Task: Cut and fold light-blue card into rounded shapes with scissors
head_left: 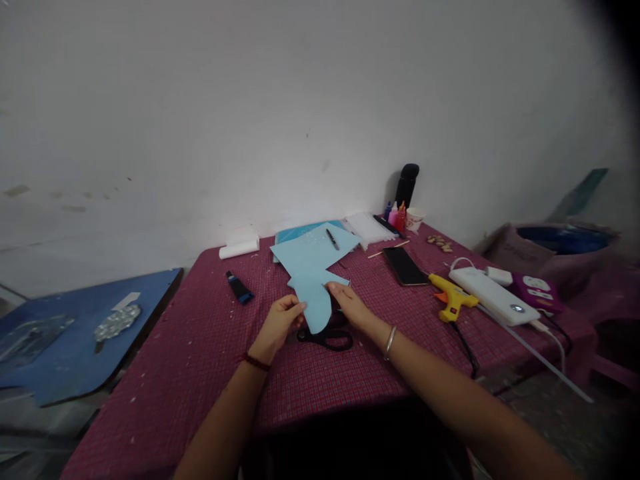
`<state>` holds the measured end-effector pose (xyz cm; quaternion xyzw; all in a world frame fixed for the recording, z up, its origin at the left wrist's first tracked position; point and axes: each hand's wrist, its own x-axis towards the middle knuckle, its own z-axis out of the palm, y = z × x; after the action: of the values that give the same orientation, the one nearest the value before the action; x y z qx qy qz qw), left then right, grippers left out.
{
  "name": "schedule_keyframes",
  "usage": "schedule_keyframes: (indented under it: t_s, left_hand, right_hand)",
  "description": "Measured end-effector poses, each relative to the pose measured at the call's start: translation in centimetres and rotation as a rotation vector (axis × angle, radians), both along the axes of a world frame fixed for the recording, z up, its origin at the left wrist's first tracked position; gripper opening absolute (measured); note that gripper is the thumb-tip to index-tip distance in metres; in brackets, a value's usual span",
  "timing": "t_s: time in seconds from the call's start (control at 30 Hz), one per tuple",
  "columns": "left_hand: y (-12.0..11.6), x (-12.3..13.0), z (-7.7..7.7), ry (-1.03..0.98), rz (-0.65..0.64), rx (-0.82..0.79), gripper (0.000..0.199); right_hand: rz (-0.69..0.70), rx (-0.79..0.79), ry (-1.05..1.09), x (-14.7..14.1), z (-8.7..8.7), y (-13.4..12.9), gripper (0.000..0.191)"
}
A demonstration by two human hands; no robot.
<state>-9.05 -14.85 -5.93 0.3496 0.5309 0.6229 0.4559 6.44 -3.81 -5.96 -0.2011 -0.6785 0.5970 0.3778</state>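
Observation:
A light blue cut paper piece [314,303] with a rounded lower end is held above the table between both hands. My left hand [278,323] pinches its left edge between thumb and fingers. On the other side, my right hand [349,303] grips the right edge, its fingers partly hidden by the arm's angle. Black-handled scissors [333,339] lie beneath the paper, blades mostly hidden. Behind it rests a larger light blue sheet [303,250] with a black pen [332,239] on top.
On the checked red tablecloth [200,353] are a dark blue tool [239,288], a white roll [239,249], a phone [405,266], a yellow glue gun [454,299] and a white power strip [495,295]. Small bottles and a black flask [407,185] stand at the back right.

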Motion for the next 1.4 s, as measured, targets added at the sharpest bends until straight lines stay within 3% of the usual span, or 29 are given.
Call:
schedule_keyframes:
  t_s: [0.17, 0.3, 0.43, 0.67, 0.77, 0.97, 1.07, 1.27, 1.4]
  left_hand:
    - [0.0, 0.1, 0.0, -0.015, -0.027, -0.002, 0.024]
    - [-0.2, 0.5, 0.3, -0.05, -0.083, -0.022, 0.033]
    - [-0.2, 0.6, 0.4, -0.098, -0.098, -0.057, 0.024]
    - [0.0, 0.2, 0.2, -0.128, -0.073, -0.089, 0.037]
    - [0.1, 0.1, -0.1, -0.086, -0.04, -0.075, 0.03]
    - [0.2, -0.5, -0.3, 0.01, 0.051, 0.015, 0.026]
    - [0.1, -0.4, 0.0, 0.047, 0.022, 0.013, 0.025]
    - [-0.4, 0.2, 0.8, 0.105, -0.06, -0.016, 0.023]
    - [-0.4, 0.4, 0.7, 0.093, -0.037, -0.015, 0.028]
  right_hand:
    - [0.161, -0.063, 0.001, -0.2, -0.3, 0.1, 0.023]
    - [0.188, -0.133, 0.048, -0.4, -0.4, 0.1, 0.022]
    - [0.194, -0.151, -0.039, -0.2, -0.4, 0.0, 0.014]
    - [0.113, 0.016, -0.122, 0.0, -0.3, 0.1, 0.021]
    - [0.126, 0.12, -0.116, -0.1, -0.2, 0.1, 0.022]
    - [0.166, 0.015, 0.012, 0.0, 0.2, 0.1, 0.028]
    - [0.136, 0.03, -0.059, 0.0, 0.0, 0.0, 0.017]
    - [0.213, 0.075, -0.15, 0.0, -0.1, -0.3, 0.021]
    - [0.287, -0.032, -0.123, -0.1, -0.1, -0.9, 0.024]
